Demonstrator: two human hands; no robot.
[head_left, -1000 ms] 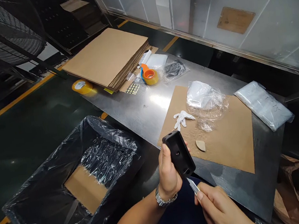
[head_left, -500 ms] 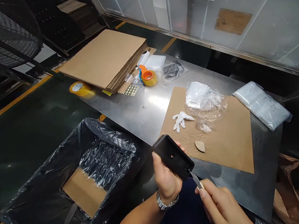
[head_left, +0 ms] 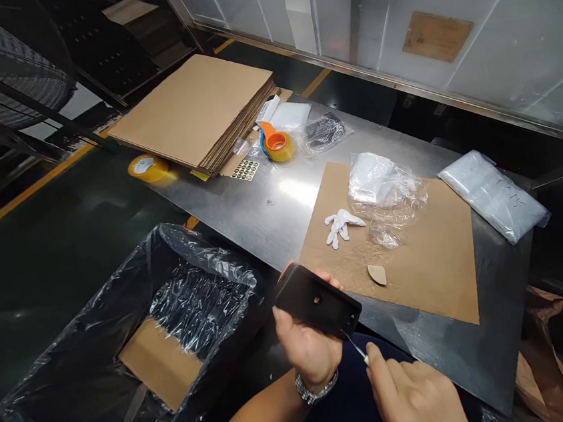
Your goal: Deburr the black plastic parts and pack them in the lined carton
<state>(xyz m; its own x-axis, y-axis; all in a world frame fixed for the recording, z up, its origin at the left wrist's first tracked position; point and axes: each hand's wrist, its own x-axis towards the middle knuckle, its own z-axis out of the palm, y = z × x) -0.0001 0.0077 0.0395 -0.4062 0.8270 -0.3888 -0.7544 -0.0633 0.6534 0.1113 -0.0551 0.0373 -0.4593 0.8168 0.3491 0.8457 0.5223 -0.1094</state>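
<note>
A black, shallow, rectangular plastic shell (head_left: pixel 311 300) with a round hole rests tilted in my left hand (head_left: pixel 308 342), whose fingers wrap around its edges. My right hand (head_left: pixel 411 389) grips a thin craft knife (head_left: pixel 359 350); its blade tip meets the lower right edge of the shell. Most of the knife's handle is hidden inside my fingers. Beyond my hands, a flat brown cardboard sheet (head_left: pixel 439 275) lies on the metal table, carrying a white glove (head_left: pixel 341 225) and a small tan wedge-shaped piece (head_left: pixel 377 275).
Left of the table (head_left: pixel 232 216) stands a bin lined with black plastic (head_left: pixel 54 396). Stacked cardboard (head_left: pixel 195 112), an orange tape dispenser (head_left: pixel 277 143) and a tape roll (head_left: pixel 147 167) sit at the far end. Clear plastic bags (head_left: pixel 384 183) and a wrapped packet (head_left: pixel 494 195) lie rightward.
My left hand has shifted slightly left and turned the shell to a flatter angle. The knife in my right hand has moved left along with the shell's edge.
</note>
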